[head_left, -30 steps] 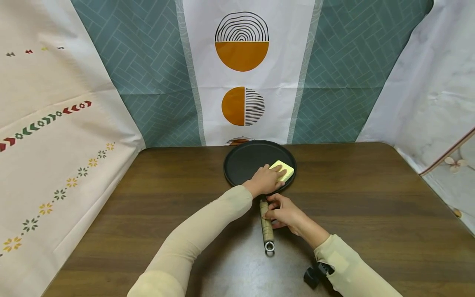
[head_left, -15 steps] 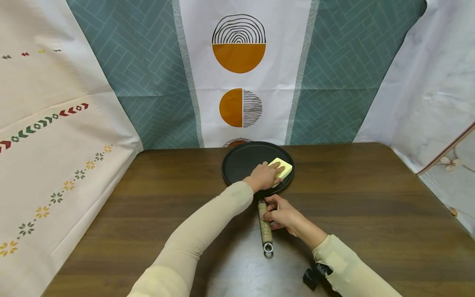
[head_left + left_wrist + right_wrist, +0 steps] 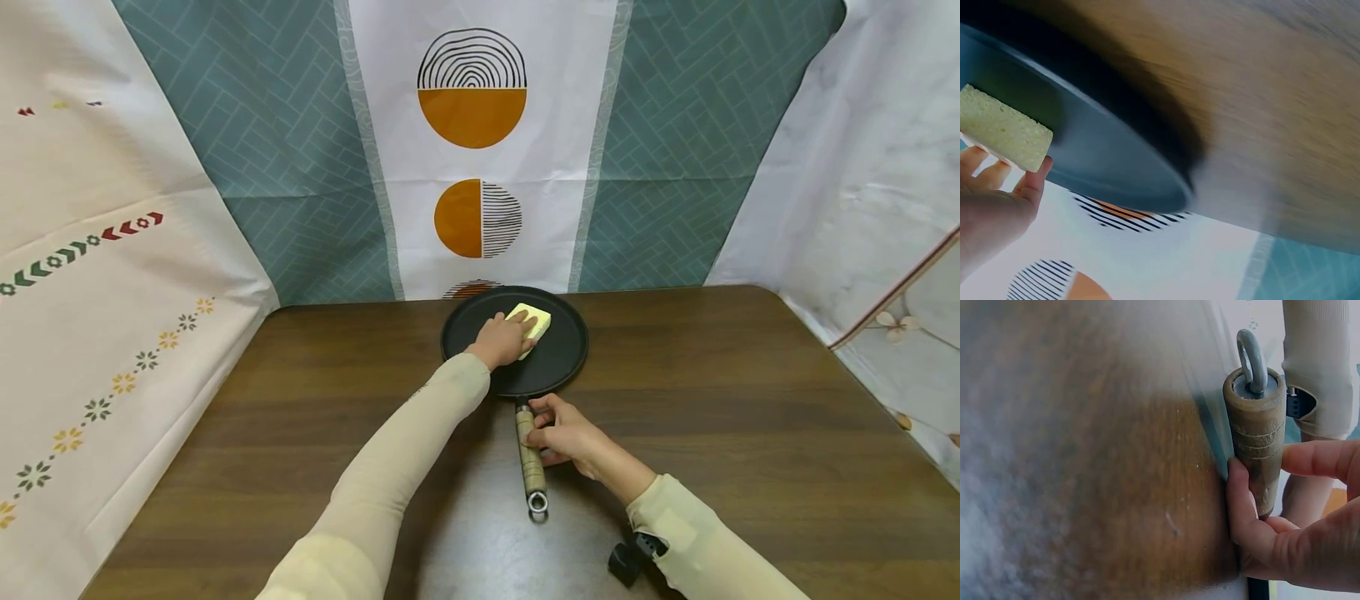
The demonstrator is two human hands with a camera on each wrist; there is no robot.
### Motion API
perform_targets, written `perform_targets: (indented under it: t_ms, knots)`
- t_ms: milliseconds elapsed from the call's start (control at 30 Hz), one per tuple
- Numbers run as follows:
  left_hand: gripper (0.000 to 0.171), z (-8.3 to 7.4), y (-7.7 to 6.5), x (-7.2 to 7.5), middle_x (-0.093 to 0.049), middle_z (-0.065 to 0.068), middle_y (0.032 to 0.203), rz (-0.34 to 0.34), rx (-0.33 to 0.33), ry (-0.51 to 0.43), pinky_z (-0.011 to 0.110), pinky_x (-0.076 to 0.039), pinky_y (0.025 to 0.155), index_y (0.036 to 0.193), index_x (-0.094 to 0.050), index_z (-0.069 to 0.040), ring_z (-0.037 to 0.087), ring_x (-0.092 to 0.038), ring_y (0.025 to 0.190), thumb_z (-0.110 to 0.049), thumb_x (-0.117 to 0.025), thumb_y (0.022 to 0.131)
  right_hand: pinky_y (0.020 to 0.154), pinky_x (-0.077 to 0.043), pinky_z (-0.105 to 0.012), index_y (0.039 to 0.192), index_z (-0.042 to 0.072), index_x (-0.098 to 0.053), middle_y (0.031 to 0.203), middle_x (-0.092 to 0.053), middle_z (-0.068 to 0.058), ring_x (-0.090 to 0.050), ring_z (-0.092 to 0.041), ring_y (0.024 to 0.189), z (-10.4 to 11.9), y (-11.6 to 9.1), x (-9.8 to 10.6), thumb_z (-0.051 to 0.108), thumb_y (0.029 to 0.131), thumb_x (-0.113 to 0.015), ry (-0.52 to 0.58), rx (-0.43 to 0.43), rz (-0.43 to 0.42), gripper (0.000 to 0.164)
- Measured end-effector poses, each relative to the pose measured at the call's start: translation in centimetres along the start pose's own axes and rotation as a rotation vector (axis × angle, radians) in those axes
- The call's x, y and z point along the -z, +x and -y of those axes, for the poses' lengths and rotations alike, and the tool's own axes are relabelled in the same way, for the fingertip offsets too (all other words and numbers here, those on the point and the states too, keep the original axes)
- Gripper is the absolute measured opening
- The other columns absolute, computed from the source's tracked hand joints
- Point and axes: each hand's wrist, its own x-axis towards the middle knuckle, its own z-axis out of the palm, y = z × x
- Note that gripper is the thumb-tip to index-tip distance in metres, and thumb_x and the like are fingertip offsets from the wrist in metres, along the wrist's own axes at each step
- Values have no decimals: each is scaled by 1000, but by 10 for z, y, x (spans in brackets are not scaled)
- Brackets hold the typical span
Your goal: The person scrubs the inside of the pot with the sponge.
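A black round flat pan (image 3: 558, 354) lies at the far middle of the table, its wooden handle (image 3: 534, 471) pointing toward me and ending in a metal ring (image 3: 1251, 359). My left hand (image 3: 501, 340) is over the pan and grips a pale yellow sponge (image 3: 542, 320) on its cooking surface. In the left wrist view the fingertips and thumb hold the sponge (image 3: 1004, 128) by its edges, and part of that hand is cut off. My right hand (image 3: 566, 433) pinches the handle between thumb and fingers. The right wrist view shows the handle (image 3: 1257, 434) between the fingertips.
The brown wooden table (image 3: 712, 392) ends close behind the pan, at a hanging teal and white cloth (image 3: 652, 183). A floral cloth (image 3: 172, 333) borders the left side and a white one (image 3: 862, 208) the right. A black wrist device (image 3: 636, 557) hangs from the right sleeve.
My left hand has slid the sponge leftward from the pan's right rim toward its middle. The right hand keeps its grip on the handle. The head view has shifted slightly.
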Motion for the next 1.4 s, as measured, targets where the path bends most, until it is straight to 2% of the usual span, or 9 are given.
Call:
perform_targets:
  t_ms: [300, 467, 600, 767, 867, 1067, 1400]
  knots:
    - [55, 33, -4, -1, -25, 1, 158, 11, 106, -38, 42, -31, 105, 153, -27, -24, 32, -39, 125, -40, -42, 103, 63, -54, -38, 134, -5, -40, 104, -44, -16, -56, -21, 77, 0, -1, -1, -7, 80, -63, 1, 1, 2, 58]
    - [55, 42, -11, -1, -27, 4, 157, -8, 146, -52, 45, -32, 105, 153, -30, -21, 36, -38, 129, -38, -43, 102, 64, -55, -38, 133, -5, -40, 105, -43, -17, -56, -22, 78, 1, -1, -1, -7, 80, -63, -1, 5, 4, 59]
    - [54, 48, -20, -2, -29, 8, 156, -18, 143, -34, 47, -32, 106, 152, -31, -18, 38, -34, 134, -37, -42, 103, 64, -55, -38, 134, -5, -39, 105, -43, -16, -56, -22, 79, 1, -1, 0, -6, 79, -63, -9, 8, 16, 60]
    - [52, 55, -27, 1, -34, 11, 153, -103, 110, -67, 48, -35, 103, 150, -36, -14, 39, -40, 130, -35, -43, 103, 65, -55, -39, 134, -4, -39, 105, -43, -16, -57, -22, 79, 1, -1, 2, -5, 81, -64, -12, 10, 21, 58]
    - [53, 61, -33, 6, -34, 12, 153, -149, 112, -106, 47, -35, 102, 150, -36, -12, 39, -42, 126, -35, -44, 103, 66, -55, -39, 135, -5, -38, 106, -43, -16, -58, -22, 80, 0, 0, 2, -5, 82, -63, -10, 11, 29, 59]
    - [53, 82, -47, 14, -31, 13, 155, -184, 163, -163, 49, -35, 100, 150, -36, -11, 43, -42, 121, -35, -44, 103, 66, -55, -38, 134, -4, -40, 104, -44, -16, -57, -22, 79, -3, 1, 2, -5, 82, -63, -5, 3, 16, 57]
    - [54, 120, -74, 8, -30, 16, 154, -207, 270, -191, 51, -36, 96, 149, -36, -8, 43, -43, 113, -33, -45, 102, 66, -55, -38, 134, -4, -40, 106, -44, -16, -58, -23, 80, -1, -1, 1, -4, 82, -63, -16, 10, 22, 57]
